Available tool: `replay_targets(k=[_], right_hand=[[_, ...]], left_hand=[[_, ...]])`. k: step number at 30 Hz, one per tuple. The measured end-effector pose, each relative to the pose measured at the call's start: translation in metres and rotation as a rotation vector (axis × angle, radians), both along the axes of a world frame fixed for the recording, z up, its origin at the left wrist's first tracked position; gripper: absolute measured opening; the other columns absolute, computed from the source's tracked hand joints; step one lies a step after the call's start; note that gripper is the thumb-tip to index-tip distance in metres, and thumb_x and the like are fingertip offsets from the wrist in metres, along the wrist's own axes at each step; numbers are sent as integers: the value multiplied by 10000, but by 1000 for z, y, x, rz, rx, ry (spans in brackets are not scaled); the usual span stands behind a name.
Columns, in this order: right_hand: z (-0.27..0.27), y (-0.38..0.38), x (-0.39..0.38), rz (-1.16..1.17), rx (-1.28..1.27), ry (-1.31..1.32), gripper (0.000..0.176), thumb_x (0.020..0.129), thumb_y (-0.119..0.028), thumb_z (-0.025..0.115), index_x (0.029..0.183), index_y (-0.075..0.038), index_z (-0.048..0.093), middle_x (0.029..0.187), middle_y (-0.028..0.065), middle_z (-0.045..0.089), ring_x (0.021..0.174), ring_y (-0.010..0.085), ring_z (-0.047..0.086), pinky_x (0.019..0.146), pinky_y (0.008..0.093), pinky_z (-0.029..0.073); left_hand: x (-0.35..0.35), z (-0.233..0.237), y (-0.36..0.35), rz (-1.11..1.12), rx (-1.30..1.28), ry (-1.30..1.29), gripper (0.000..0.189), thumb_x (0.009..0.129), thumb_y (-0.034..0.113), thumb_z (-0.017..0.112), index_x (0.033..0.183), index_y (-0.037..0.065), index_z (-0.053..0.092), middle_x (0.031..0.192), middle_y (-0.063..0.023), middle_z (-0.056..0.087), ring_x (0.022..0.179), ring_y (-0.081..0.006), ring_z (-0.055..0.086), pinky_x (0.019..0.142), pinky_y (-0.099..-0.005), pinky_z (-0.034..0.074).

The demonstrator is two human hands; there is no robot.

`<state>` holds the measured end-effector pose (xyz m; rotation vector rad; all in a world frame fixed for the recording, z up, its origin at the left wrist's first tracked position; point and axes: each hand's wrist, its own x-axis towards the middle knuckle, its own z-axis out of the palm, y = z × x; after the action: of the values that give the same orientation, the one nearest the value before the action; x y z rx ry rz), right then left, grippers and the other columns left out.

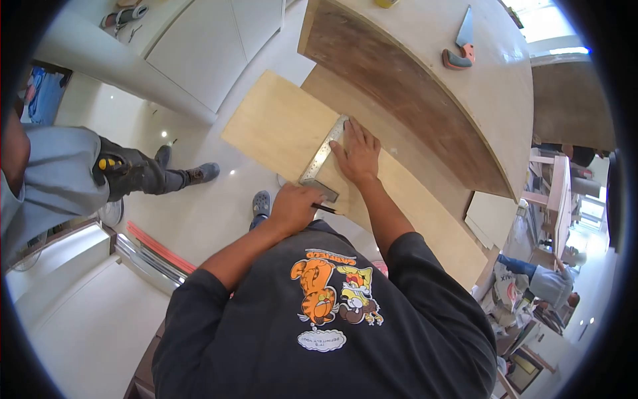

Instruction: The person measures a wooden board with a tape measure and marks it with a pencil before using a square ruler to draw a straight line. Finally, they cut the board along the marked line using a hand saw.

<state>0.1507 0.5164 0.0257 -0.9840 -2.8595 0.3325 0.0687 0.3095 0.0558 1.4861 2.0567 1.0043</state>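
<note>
Here the open right hand (359, 158) presses the metal square (323, 154) flat on the plywood board (272, 126), while the left hand (291, 205) grips a pencil (325, 209) at the square's corner, and no drawn line shows yet, so the marking seems only begun.

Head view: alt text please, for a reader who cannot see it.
A person's right hand presses a metal try square flat on a plywood board while the left hand holds a pencil beside the square's stock. Another person stands nearby.
</note>
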Motion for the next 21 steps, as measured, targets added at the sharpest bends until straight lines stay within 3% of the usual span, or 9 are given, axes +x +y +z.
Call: replay_targets(k=[1, 4, 7, 13, 16, 21], right_hand=[[2, -2, 1, 0, -4, 2, 668, 921, -475, 558, 1440, -73, 432, 1540, 53, 365, 1375, 272, 352, 1120, 449, 227], [3, -1, 1, 8, -21, 26, 662, 916, -453, 580, 1436, -69, 436, 1535, 57, 372, 1368, 276, 361, 1114, 452, 234], [0, 1, 0, 15, -30, 40, 669, 917, -472, 568, 1435, -69, 436, 1530, 55, 372, 1372, 266, 349, 1121, 459, 218], [-2, 1, 2, 12, -19, 32, 673, 916, -486, 559, 1432, -70, 439, 1528, 42, 374, 1371, 261, 346, 1123, 464, 213], [0, 1, 2, 11, -30, 61, 659, 910, -467, 579, 1420, -69, 456, 1523, 51, 389, 1361, 275, 364, 1116, 460, 228], [0, 1, 0, -3, -29, 77, 648, 906, -461, 588, 1413, -76, 467, 1524, 52, 394, 1358, 281, 370, 1115, 455, 235]], left_hand=[[-4, 2, 1, -156, 47, 231, 272, 795, 128, 662, 1055, 49, 665, 1037, -90, 672, 753, -240, 662, 636, -377, 468], [-4, 5, 7, -247, -177, 336, 406, 779, 89, 585, 1183, 66, 613, 1288, -94, 564, 919, -258, 661, 776, -409, 493], [11, -18, 0, -204, -107, 344, 395, 818, 65, 527, 1205, 53, 604, 1348, -103, 520, 958, -269, 659, 811, -410, 504], [13, -40, -6, -140, 34, 249, 481, 784, 12, 547, 1264, 36, 565, 1378, -95, 506, 998, -308, 638, 821, -415, 513], [6, -33, -2, -175, -115, 166, 496, 775, -6, 555, 1269, 35, 557, 1371, -96, 508, 1061, -300, 617, 832, -409, 513], [-1, -36, -1, -216, -61, 115, 491, 784, -11, 552, 1273, 32, 549, 1352, -98, 521, 1091, -279, 606, 830, -405, 513]])
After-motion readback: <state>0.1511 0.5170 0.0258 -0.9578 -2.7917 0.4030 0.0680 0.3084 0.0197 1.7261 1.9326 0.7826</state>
